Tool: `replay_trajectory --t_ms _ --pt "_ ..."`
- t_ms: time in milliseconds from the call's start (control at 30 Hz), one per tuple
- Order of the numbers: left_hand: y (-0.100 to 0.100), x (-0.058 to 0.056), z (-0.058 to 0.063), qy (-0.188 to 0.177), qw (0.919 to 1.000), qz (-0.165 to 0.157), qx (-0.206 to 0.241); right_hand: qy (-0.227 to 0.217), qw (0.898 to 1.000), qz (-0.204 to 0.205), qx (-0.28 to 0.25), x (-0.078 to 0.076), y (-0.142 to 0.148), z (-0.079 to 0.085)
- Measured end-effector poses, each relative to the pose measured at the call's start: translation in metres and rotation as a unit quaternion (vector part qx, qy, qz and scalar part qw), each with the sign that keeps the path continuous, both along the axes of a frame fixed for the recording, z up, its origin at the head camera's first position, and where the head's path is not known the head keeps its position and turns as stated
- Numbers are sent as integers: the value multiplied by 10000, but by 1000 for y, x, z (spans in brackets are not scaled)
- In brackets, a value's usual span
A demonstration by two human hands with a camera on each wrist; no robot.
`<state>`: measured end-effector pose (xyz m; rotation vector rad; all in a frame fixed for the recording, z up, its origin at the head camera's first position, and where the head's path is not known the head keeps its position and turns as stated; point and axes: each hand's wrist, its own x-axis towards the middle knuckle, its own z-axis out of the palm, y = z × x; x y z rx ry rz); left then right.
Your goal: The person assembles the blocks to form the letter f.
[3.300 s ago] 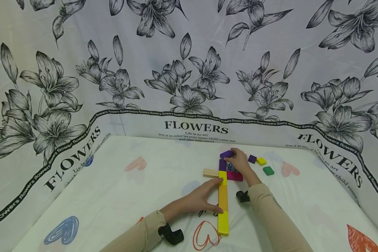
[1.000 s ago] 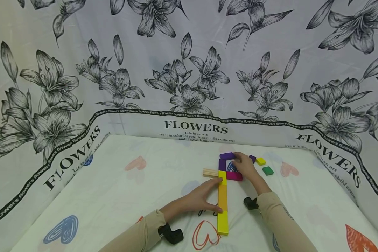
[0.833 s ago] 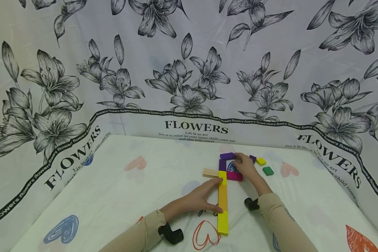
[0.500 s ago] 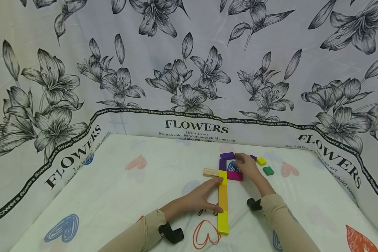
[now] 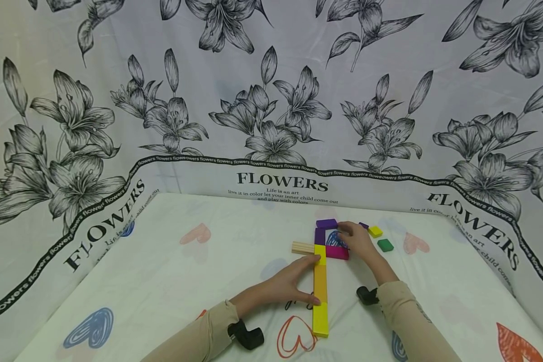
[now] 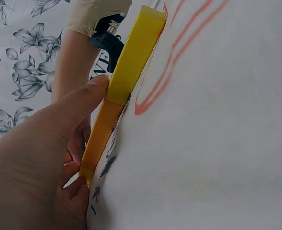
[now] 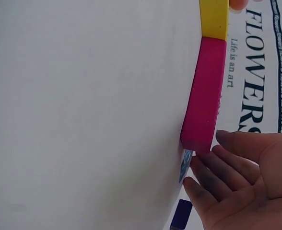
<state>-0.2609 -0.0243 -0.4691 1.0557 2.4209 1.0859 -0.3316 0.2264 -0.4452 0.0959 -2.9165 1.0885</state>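
Observation:
A row of yellow [image 5: 320,319], orange [image 5: 320,284] and yellow blocks [image 5: 320,255] runs up the table. My left hand [image 5: 280,286] is spread beside it, thumb and fingertips touching its left side. A magenta block [image 5: 337,252] extends right from the row's top, and a wooden block [image 5: 302,247] extends left. Above stands a purple block [image 5: 320,236], with a slightly tilted purple block [image 5: 327,223] at its upper end. My right hand [image 5: 359,241] has its fingertips by the tilted block's right end; nothing shows between its fingers in the right wrist view.
Right of my right hand lie a partly hidden purple block [image 5: 364,225], a yellow block [image 5: 375,232] and a green block [image 5: 385,245]. The cloth [image 5: 163,281] has printed hearts. A flower-patterned curtain [image 5: 271,100] rises behind the table.
At first my right hand pinched the top purple block at a steeper tilt. That block now lies flatter, and my right hand has drifted right and slightly down. My left hand stays put.

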Motion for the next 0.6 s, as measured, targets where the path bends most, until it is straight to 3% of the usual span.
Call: replay_trajectory --t_ms 600 --pt "0 -2 -4 117 9998 -79 109 -33 9999 5 137 -10 -8 7"
